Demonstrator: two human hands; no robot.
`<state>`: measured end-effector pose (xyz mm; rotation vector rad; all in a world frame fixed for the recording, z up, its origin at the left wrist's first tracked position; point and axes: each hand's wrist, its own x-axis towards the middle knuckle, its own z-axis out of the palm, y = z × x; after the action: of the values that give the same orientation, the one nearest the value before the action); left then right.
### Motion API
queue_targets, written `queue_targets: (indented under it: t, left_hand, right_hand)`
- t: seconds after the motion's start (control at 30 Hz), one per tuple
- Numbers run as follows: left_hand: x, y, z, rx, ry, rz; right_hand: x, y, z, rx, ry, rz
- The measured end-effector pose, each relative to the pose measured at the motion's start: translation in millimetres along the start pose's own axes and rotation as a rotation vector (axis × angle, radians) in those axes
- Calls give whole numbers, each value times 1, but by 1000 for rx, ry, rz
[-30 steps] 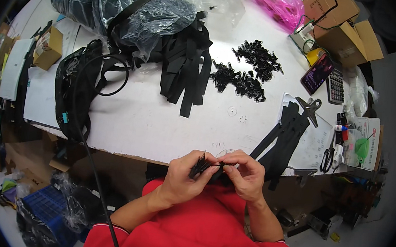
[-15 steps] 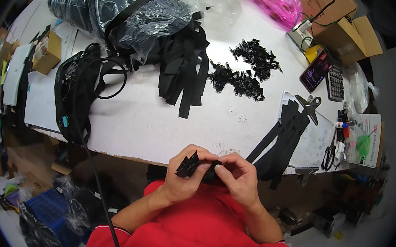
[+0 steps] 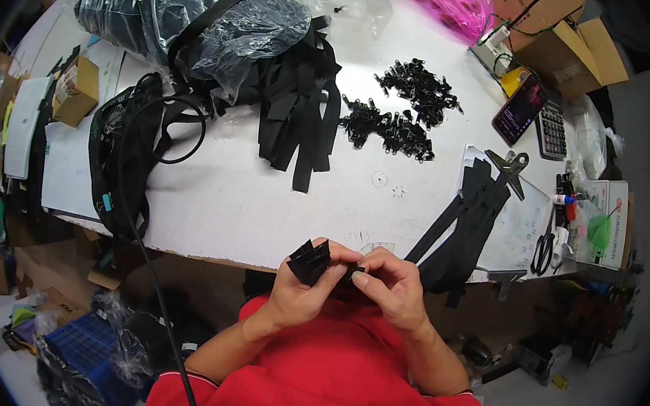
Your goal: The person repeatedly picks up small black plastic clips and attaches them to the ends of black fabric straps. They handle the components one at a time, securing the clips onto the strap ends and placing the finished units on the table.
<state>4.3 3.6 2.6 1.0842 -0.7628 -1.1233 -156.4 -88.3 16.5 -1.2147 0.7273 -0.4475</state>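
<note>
Item held: short black webbing strips point(image 3: 310, 259), bunched, cut ends fanned upward to the left, held just off the bench's near edge above the red shirt point(image 3: 339, 377).
Left hand point(image 3: 302, 293): fingers curled shut around the bunch from below.
Right hand point(image 3: 394, 286): thumb and fingertips pinched on the bunch's right end; touching the left hand.
Bench point(image 3: 223, 201): white top; long black straps point(image 3: 464, 224) draped over the near edge at right; loose strap pile point(image 3: 298, 114) mid-bench; small black hardware heaps point(image 3: 404, 109) toward the far edge; plastic-wrapped black bundle point(image 3: 187, 10) at the far left corner; phone point(image 3: 518, 110) and calculator point(image 3: 552, 132) on the right edge.
Room: cardboard boxes point(image 3: 561, 30) at the far right; blue crate point(image 3: 84, 352) on the floor at left.
Unclear: what lay between the pinching fingertips could not be made out.
</note>
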Motion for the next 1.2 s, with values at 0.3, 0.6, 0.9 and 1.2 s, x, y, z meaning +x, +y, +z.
queue_targets:
  t: [0.3,0.6,0.9,1.2]
  left_hand:
    - [-2,-5,-4,-41,23,-155]
    - [1,-10,-2,218,51,111]
    - [2,-3,-1,176,46,59]
    - [0,-10,-5,255,58,129]
  right_hand:
    - [1,15,6,-179,140,-112]
    - [5,19,10,-259,183,-221]
    - [8,26,11,-247,206,-252]
    - [5,6,14,-423,187,-217]
